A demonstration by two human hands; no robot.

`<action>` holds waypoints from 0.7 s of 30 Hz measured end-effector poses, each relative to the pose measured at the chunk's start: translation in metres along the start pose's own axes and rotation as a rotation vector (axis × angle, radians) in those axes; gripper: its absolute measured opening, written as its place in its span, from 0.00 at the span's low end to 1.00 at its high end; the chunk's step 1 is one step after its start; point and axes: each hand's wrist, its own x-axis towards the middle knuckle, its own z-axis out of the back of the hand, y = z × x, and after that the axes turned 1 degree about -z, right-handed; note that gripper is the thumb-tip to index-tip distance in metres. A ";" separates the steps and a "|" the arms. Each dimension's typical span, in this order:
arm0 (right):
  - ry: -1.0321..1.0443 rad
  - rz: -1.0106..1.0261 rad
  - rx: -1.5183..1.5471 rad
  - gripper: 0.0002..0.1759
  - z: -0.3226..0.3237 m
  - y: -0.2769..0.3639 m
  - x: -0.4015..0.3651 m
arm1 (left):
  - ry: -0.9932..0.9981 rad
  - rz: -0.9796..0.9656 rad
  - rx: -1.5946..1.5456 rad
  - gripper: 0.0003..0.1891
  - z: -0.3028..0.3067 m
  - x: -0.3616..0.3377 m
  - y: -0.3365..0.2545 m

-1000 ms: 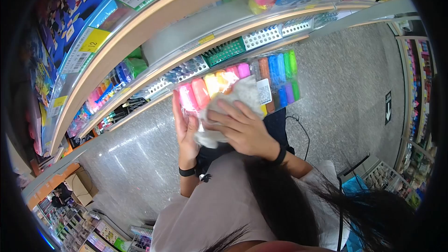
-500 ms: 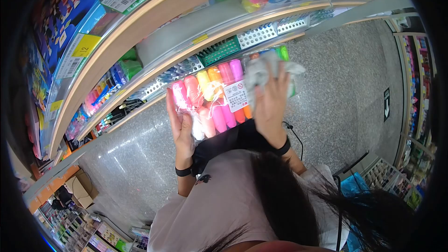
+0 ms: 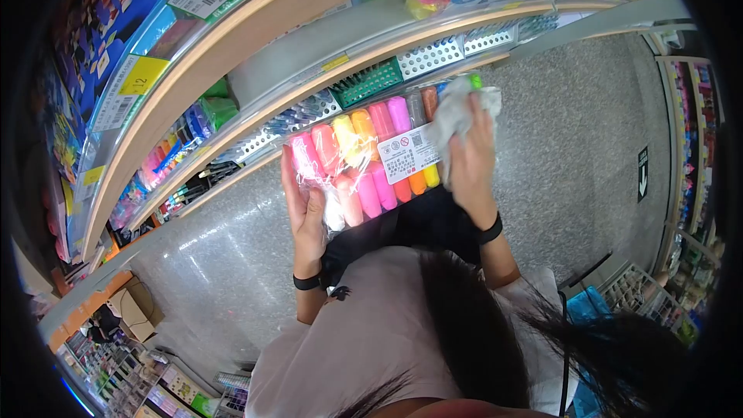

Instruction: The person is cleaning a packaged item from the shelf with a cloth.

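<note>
A clear plastic pack of colourful rolls in two rows, pink, yellow, orange, grey and more, lies across the middle in front of the body. A white label is on its face. My left hand grips the pack's left end, fingers along the outer edge and thumb on the near side. On the pack's right end rests my right hand, holding a crumpled whitish cloth flat against the wrap. The cloth and hand cover part of the rolls there.
Just beyond the pack runs a wooden-edged shelf with price tags, with a green perforated basket and white ones on a lower level. A cardboard box stands on the floor at lower left. Stocked racks line the right side.
My right hand and the cloth have slid right along the pack, uncovering more of the label and the grey and brown rolls. My left hand keeps its hold.
</note>
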 end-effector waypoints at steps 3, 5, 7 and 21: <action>-0.089 -0.114 -0.092 0.21 -0.008 0.007 0.008 | -0.007 -0.007 0.033 0.38 -0.003 0.002 0.000; -0.081 -0.029 -0.233 0.23 -0.022 0.026 0.008 | 0.015 -0.026 0.086 0.36 -0.001 0.006 0.001; 0.044 0.095 -0.124 0.21 -0.030 0.070 0.009 | 0.014 -0.021 0.091 0.37 -0.002 0.006 0.000; -0.067 -0.034 -0.050 0.19 -0.018 0.016 0.010 | 0.024 0.003 0.069 0.35 0.002 0.006 0.003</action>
